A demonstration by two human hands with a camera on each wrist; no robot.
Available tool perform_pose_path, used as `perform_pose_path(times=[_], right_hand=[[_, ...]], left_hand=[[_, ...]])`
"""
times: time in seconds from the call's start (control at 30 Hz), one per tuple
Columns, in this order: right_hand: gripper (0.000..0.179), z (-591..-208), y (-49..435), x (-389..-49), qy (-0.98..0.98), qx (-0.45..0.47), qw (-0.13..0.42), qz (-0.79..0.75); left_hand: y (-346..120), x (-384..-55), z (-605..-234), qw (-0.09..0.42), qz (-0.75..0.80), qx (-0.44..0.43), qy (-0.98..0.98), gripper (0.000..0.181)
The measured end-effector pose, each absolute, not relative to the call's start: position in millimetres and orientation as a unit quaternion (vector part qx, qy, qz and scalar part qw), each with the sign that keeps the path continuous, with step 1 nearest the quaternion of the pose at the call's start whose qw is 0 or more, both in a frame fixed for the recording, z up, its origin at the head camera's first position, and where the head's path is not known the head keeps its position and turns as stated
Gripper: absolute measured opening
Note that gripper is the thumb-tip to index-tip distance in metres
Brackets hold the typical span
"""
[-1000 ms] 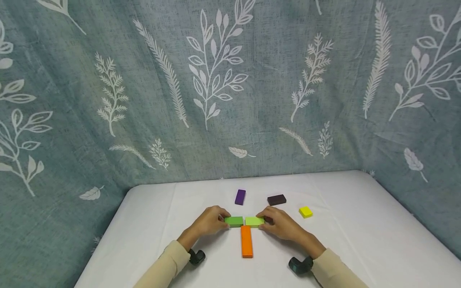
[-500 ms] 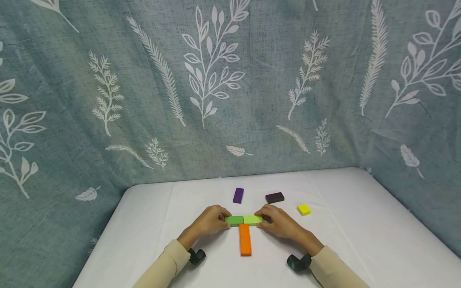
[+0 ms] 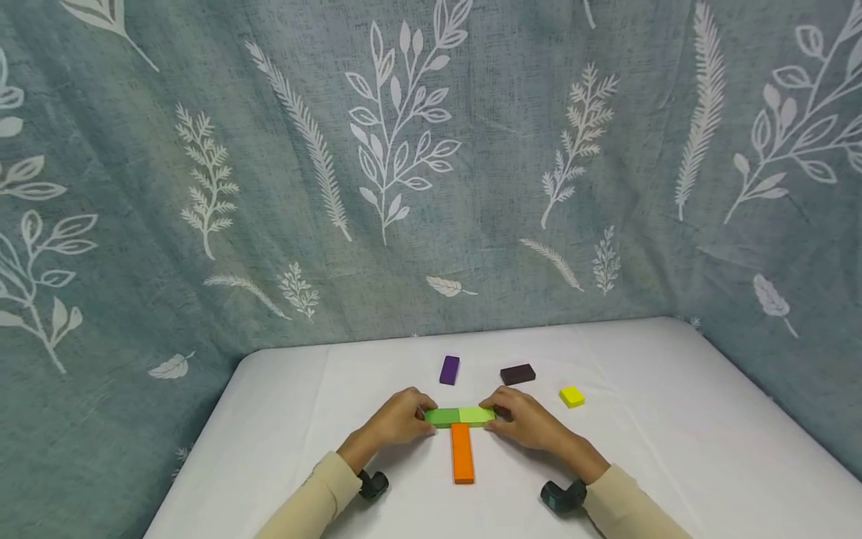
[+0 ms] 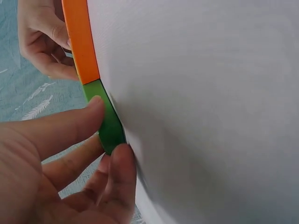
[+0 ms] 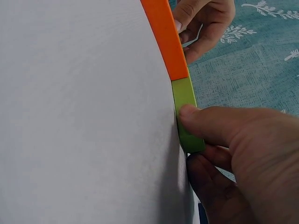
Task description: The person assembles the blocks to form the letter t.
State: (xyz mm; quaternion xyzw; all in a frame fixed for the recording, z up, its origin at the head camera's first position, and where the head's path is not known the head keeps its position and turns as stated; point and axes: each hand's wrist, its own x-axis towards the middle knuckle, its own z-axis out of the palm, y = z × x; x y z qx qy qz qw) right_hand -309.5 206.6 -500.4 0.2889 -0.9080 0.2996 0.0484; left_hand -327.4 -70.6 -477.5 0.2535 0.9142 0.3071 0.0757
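Observation:
A green block (image 3: 441, 418) and a light green block (image 3: 477, 416) lie end to end in a row on the white table. My left hand (image 3: 401, 418) pinches the outer end of the green block, thumb on its near side. At the other end my right hand (image 3: 520, 419) grips the light green block between thumb and fingers. An orange block (image 3: 462, 454) points toward me from below their joint, its far end against the row. The left wrist view shows the orange block (image 4: 81, 42) meeting the green block (image 4: 108, 119); in the right wrist view it meets the light green one (image 5: 186, 100).
Beyond the row lie a purple block (image 3: 449, 370) and a dark brown block (image 3: 518, 374). A small yellow block (image 3: 572, 397) sits to the right of my right hand. Patterned cloth (image 3: 498, 165) hangs behind the white table (image 3: 673, 449).
The green and light green blocks had a small gap between them a second ago; now their ends meet. My left hand has shifted slightly right with the green block.

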Motion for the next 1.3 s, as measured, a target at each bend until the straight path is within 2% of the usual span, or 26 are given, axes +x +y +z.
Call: perform_pose_path(times=[0.43,0.67,1.1,1.3], right_hand=[[0.029,-499,205,-314,-0.906,0.298,0.046,0.297],[0.03,-500,205,-314,-0.905,0.298,0.041,0.301],[0.03,-499,206,-311,-0.906,0.291,0.04,0.305],[0.029,-500,208,-310,-0.906,0.293,0.04,0.303]], left_hand=[[-71,-331,-470,0.07,0.289,0.276,0.914,0.025],[-73,-332,-467,0.095,0.296,0.276,0.909,0.034],[-80,-352,-454,0.061,0.313,0.27,0.908,0.033],[-75,-368,-448,0.061,0.301,0.267,0.914,0.034]])
